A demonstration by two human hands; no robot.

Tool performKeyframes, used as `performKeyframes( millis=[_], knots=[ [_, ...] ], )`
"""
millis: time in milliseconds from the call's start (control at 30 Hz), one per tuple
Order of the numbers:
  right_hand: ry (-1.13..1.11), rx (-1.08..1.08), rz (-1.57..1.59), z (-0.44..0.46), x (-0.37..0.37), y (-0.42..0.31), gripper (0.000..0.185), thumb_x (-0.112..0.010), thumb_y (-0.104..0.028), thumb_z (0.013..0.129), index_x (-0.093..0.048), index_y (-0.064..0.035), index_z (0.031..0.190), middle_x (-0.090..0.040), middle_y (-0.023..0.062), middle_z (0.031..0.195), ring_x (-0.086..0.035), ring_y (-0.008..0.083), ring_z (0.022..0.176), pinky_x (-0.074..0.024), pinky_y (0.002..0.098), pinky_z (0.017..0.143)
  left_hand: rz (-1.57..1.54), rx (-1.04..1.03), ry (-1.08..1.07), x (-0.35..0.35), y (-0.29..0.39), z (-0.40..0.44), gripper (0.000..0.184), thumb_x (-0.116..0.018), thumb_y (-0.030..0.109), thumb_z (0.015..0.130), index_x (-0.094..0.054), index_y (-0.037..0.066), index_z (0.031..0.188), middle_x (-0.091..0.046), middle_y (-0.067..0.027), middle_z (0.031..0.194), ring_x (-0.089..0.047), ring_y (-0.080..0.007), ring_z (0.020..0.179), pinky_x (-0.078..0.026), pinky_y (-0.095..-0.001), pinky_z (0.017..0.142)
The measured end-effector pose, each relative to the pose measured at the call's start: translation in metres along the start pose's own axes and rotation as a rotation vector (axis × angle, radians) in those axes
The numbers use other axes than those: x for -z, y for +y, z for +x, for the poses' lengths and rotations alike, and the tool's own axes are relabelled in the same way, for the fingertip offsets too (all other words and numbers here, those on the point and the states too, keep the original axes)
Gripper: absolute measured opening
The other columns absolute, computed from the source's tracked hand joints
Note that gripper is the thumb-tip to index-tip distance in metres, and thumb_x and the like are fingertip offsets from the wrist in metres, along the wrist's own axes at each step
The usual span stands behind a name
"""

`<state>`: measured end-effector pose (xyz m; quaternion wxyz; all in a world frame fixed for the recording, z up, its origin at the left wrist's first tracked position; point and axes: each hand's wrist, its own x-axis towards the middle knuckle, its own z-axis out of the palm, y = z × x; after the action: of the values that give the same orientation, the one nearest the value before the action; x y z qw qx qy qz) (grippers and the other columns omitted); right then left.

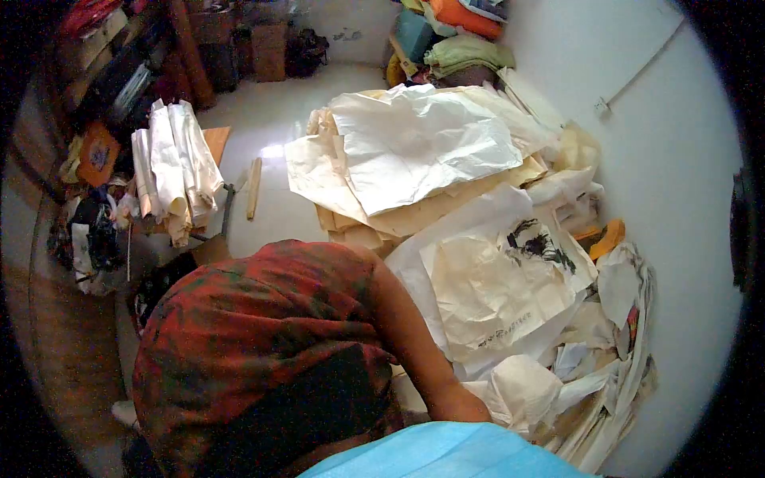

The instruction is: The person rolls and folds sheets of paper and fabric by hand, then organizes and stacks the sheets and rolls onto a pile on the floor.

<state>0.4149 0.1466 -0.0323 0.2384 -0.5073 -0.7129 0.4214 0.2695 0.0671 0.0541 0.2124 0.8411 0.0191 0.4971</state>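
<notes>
My left arm in a red patterned short sleeve [263,319] crosses the lower middle of the head view. Its bare forearm runs down to my left hand [470,406], of which only the back edge shows. The fingers are hidden behind a light blue cloth-like edge [446,454] at the bottom, so what they hold cannot be made out. Crumpled cream paper [522,390] lies right beside the hand. Just beyond is a creased cream sheet [494,295] with black ink strokes [538,243] and small writing. My right hand is out of view.
Large white paper sheets [430,143] are piled on the floor ahead. Rolled papers [171,163] lie at the left near a wooden strip [254,189]. Folded cloths [470,56] are stacked at the back. A white wall [677,159] bounds the right, with crumpled papers along it.
</notes>
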Motion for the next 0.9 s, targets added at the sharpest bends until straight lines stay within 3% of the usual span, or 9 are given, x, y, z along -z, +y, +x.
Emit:
performKeyframes(
  millis=[167,267,333,433,467,533,633,700,900],
  knots=[
    [0.332,0.022,-0.207,0.000,0.057,0.036,0.060,-0.062,-0.019,0.078,-0.044,-0.0014,0.133,-0.041,0.0187,0.140,-0.038,0.0352,0.130,-0.0289,0.0440,0.111,0.217,0.125,-0.110,0.019,0.021,0.017,0.027,-0.059,0.023,0.083,-0.062,-0.003,0.090,-0.059,-0.0240,0.084,-0.059,-0.0390,0.080,-0.047,-0.0468,0.072],
    [0.583,0.065,-0.362,-0.011,0.110,0.070,0.059,-0.063,-0.015,0.077,-0.046,-0.0008,0.131,-0.042,0.0195,0.139,-0.039,0.0362,0.129,-0.0293,0.0443,0.110,0.238,0.158,-0.049,0.052,0.033,0.005,0.029,-0.049,0.020,0.091,-0.055,-0.002,0.111,-0.058,-0.0239,0.109,-0.057,-0.0382,0.101,-0.047,-0.0451,0.087],
    [0.735,0.051,-0.467,-0.038,0.147,0.095,0.058,-0.064,-0.013,0.076,-0.047,-0.0004,0.130,-0.043,0.0201,0.139,-0.039,0.0369,0.129,-0.0296,0.0445,0.110,0.324,0.321,-0.039,0.059,0.006,-0.037,0.042,-0.049,0.022,0.091,-0.048,0.001,0.128,-0.050,-0.0243,0.129,-0.046,-0.0377,0.123,-0.036,-0.0452,0.105],
    [0.840,-0.030,-0.610,-0.086,0.175,0.112,0.057,-0.064,-0.009,0.076,-0.049,0.0002,0.129,-0.044,0.0209,0.138,-0.040,0.0379,0.128,-0.0301,0.0448,0.110,0.746,0.531,-0.144,0.101,0.010,-0.084,0.094,-0.080,0.034,0.065,-0.032,0.009,0.142,-0.034,-0.0238,0.142,-0.034,-0.0400,0.130,-0.028,-0.0523,0.107],
    [0.808,-0.058,-0.663,-0.091,0.170,0.112,0.056,-0.065,-0.008,0.075,-0.049,0.0004,0.129,-0.044,0.0211,0.138,-0.040,0.0383,0.128,-0.0302,0.0449,0.110,0.616,0.647,-0.084,0.110,0.009,-0.110,0.101,-0.081,0.038,0.064,-0.027,0.010,0.145,-0.030,-0.0231,0.146,-0.027,-0.0378,0.136,-0.024,-0.0525,0.109],
    [0.690,-0.122,-0.780,-0.103,0.146,0.109,0.055,-0.065,-0.005,0.075,-0.050,0.0008,0.128,-0.045,0.0217,0.137,-0.041,0.0390,0.128,-0.0305,0.0451,0.110,0.988,0.883,-0.418,0.117,0.028,-0.110,0.107,-0.080,0.044,0.064,-0.021,0.015,0.149,-0.025,-0.0158,0.151,-0.020,-0.0355,0.140,-0.020,-0.0542,0.111],
    [0.172,0.028,-1.247,-0.102,0.102,0.079,0.056,-0.065,-0.001,0.072,-0.053,0.0006,0.127,-0.053,0.0230,0.128,-0.048,0.0385,0.121,-0.0373,0.0442,0.104,0.915,1.006,-0.581,0.120,0.022,-0.145,0.102,-0.076,0.046,0.067,-0.022,0.016,0.149,-0.023,-0.0130,0.153,-0.021,-0.0327,0.141,-0.021,-0.0565,0.111],
    [0.279,-0.038,-1.173,-0.104,0.076,0.031,0.054,-0.066,-0.005,0.073,-0.055,-0.0010,0.126,-0.057,0.0229,0.121,-0.054,0.0373,0.114,-0.0403,0.0435,0.101,0.833,1.089,-0.646,0.113,0.018,-0.174,0.098,-0.074,0.046,0.069,-0.023,0.016,0.148,-0.023,-0.0134,0.153,-0.022,-0.0327,0.141,-0.021,-0.0568,0.111],
    [-0.088,-0.316,-0.821,-0.062,0.146,-0.049,0.045,-0.060,-0.016,0.085,-0.053,-0.0020,0.127,-0.065,0.0207,0.106,-0.064,0.0267,0.096,-0.0475,0.0346,0.088,0.876,1.017,-0.486,0.109,0.018,-0.181,0.095,-0.074,0.047,0.071,-0.027,0.015,0.146,-0.027,-0.0129,0.151,-0.024,-0.0330,0.140,-0.023,-0.0549,0.110]
  ],
)
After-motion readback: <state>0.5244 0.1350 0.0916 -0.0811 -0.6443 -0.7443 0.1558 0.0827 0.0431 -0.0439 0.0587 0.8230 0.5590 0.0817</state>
